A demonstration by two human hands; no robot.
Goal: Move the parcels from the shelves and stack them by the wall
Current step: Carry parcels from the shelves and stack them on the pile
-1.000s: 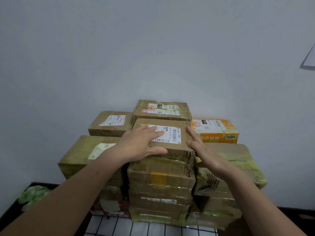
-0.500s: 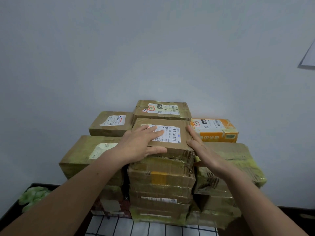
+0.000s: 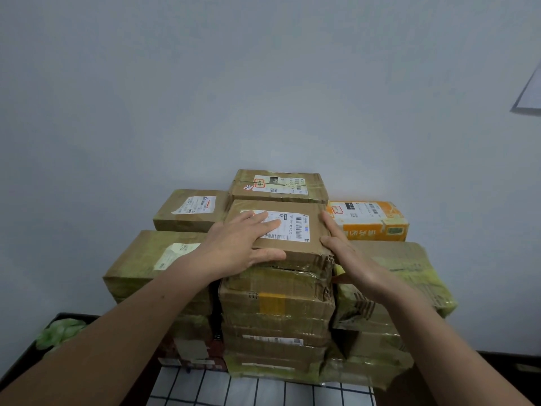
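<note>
Pale grey wall (image 3: pixel 263 83) filled the upper half of the view, and the stack of parcels (image 3: pixel 278 317) stood hard against its foot, which suited a task that asks for stacking by the wall. At the centre of the pile, the top parcel (image 3: pixel 304 244), a brown carton with a white shipping label, sat on the middle column. The left hand (image 3: pixel 243 244) lay flat across its label, fingers spread and thumb hooked along the near edge, pressing down rather than gripping. The right hand (image 3: pixel 348 256) pressed open-palmed against the carton's side at three o'clock, so neither hand was closed around it; the two together seemed to be squaring it on the boxes beneath. Behind it, at twelve o'clock, another labelled carton (image 3: pixel 278 186) touched the wall. At ten o'clock sat a smaller brown box (image 3: pixel 190 209), and at two o'clock an orange box (image 3: pixel 369 221). Lower, wider parcels flanked the column at nine and three o'clock, probably as a broad base. At six o'clock a white checked cloth (image 3: pixel 257 391) showed on the floor, and at eight o'clock lay something pale green (image 3: pixel 61 332), too blurred to name. No shelves were in sight.
</note>
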